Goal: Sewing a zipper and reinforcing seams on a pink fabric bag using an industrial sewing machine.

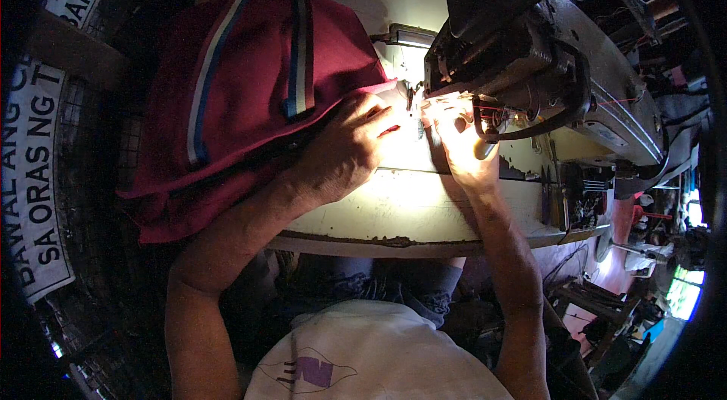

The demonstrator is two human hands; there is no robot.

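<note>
A maroon fabric bag (250, 97) with striped white, blue and dark handles lies on the sewing table to the left. Its narrow right corner reaches toward the needle area (413, 97) of a dark sewing machine (522, 59). My left hand (352, 139) is closed at the bag's edge, fingers curled against the cloth. Under the machine head, my right hand (468, 144) has its fingers bent in toward the needle, just right of it. Strong lamp glare washes out those fingertips, and what they pinch cannot be made out.
The pale tabletop (356, 211) has a worn, chipped front edge. A reddish thread (621, 101) runs along the machine. Scissors-like dark tools (556, 188) lie at the table's right. Signs with lettering (45, 180) hang on the left beside wire mesh. Cluttered stands fill the right side.
</note>
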